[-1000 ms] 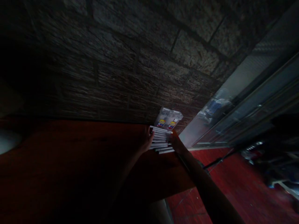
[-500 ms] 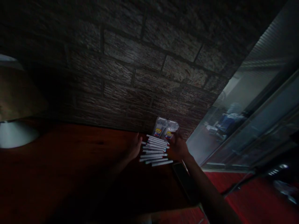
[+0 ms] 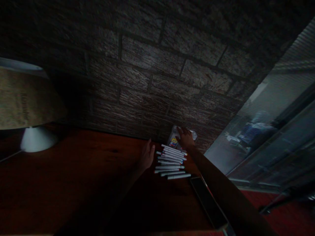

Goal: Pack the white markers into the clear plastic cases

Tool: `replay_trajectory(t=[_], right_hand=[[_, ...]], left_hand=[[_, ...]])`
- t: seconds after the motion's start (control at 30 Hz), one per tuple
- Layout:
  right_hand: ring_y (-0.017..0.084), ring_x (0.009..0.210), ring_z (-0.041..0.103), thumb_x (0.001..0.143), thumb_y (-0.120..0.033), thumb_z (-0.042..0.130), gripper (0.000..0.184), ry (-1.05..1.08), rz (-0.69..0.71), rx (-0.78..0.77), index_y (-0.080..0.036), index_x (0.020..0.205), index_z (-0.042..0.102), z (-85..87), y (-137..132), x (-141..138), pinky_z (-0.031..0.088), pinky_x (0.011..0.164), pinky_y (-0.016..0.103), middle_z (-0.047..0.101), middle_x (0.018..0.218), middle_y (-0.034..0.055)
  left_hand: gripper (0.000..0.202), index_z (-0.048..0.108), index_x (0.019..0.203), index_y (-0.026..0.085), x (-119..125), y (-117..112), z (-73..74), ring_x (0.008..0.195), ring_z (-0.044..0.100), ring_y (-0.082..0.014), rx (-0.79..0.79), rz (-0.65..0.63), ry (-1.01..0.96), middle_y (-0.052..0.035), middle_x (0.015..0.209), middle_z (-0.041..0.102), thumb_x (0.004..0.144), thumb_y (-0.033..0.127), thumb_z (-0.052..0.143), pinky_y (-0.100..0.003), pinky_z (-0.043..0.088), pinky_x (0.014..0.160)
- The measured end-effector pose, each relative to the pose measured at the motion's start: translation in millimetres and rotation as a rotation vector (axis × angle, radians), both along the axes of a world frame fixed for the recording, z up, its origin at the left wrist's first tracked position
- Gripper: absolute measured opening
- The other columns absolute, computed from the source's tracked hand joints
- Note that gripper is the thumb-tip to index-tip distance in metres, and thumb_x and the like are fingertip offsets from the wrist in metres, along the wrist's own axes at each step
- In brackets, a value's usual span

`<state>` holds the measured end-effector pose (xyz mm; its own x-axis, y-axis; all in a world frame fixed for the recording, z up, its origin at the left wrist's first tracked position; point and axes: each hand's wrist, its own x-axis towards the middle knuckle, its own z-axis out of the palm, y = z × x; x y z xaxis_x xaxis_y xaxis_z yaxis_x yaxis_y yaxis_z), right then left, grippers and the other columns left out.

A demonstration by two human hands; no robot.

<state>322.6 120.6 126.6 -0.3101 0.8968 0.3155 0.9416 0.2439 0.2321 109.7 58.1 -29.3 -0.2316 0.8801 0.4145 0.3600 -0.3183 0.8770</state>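
Several white marker pens (image 3: 171, 161) lie in a rough stack of rows on the wooden table, with coloured ends showing. My left hand (image 3: 147, 157) is just left of them, fingers extended and thumb apart, holding nothing. Behind the pens, two clear plastic cases (image 3: 173, 140) with yellow, red and blue labels lean near the wall. Over the right-hand case is my right hand (image 3: 186, 139), its fingers spread and hiding much of that case. Whether the fingertips touch it is too dark to tell.
A dark-screened phone (image 3: 208, 202) lies at the table's right front, beside my right forearm. At left stands a lamp (image 3: 38, 140) with a tan shade. The stone-block wall (image 3: 137, 78) borders the table's back; a glass partition (image 3: 256, 121) is at right.
My right hand has moved up and over the right-hand case from its front edge. The view has swung left, so everything sits further right. The pens lie as before.
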Motion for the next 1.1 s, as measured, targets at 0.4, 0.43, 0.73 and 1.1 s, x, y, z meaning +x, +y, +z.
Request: replay_trajectory(t=[0.4, 0.43, 0.73, 1.1], right_hand=[[0.034, 0.128, 0.057, 0.089, -0.040, 0.075, 0.056, -0.063, 0.045, -0.062, -0.011, 0.132, 0.054, 25.0, 4.0, -19.5, 0.040, 0.108, 0.046, 0.063, 0.135, 0.0214], [0.035, 0.128, 0.057, 0.089, -0.040, 0.074, 0.054, -0.071, 0.073, -0.056, -0.012, 0.131, 0.055, 28.7, 2.0, -20.1, 0.041, 0.108, 0.046, 0.063, 0.135, 0.0209], [0.033, 0.124, 0.058, 0.087, -0.056, 0.072, 0.056, 0.488, 0.485, 0.196, -0.018, 0.126, 0.056, 30.5, -37.7, -70.5, 0.048, 0.108, 0.048, 0.063, 0.130, 0.0182], [0.027, 0.136, 0.060, 0.089, -0.044, 0.075, 0.055, 1.010, 0.640, 0.186, -0.023, 0.136, 0.057, -82.7, -90.8, -132.8, 0.052, 0.113, 0.046, 0.058, 0.147, 0.0163]], left_hand=[[0.067, 0.039, 0.157, 0.013, 1.5, -3.5, 5.6, 0.153, 0.042, -0.0277, 0.032, -0.008, 0.038, -0.0195, 0.162, 0.044, 0.107, 0.055, 0.027, -0.051, 0.032, 0.129], [0.067, 0.038, 0.157, 0.013, 2.3, -3.4, 4.8, 0.153, 0.042, -0.0278, 0.035, -0.004, 0.033, -0.0194, 0.162, 0.044, 0.107, 0.056, 0.027, -0.051, 0.032, 0.129], [0.096, 0.023, 0.163, 0.013, -50.0, -6.2, 50.3, 0.161, 0.024, -0.0333, 0.379, 0.155, 0.270, -0.0226, 0.169, 0.027, 0.093, 0.068, 0.058, -0.054, 0.026, 0.131], [0.094, 0.044, 0.155, 0.027, -117.3, -34.5, 29.8, 0.129, 0.064, -0.0353, 0.108, 0.088, 0.592, -0.0144, 0.145, 0.063, 0.076, 0.068, 0.076, -0.045, 0.056, 0.106]])
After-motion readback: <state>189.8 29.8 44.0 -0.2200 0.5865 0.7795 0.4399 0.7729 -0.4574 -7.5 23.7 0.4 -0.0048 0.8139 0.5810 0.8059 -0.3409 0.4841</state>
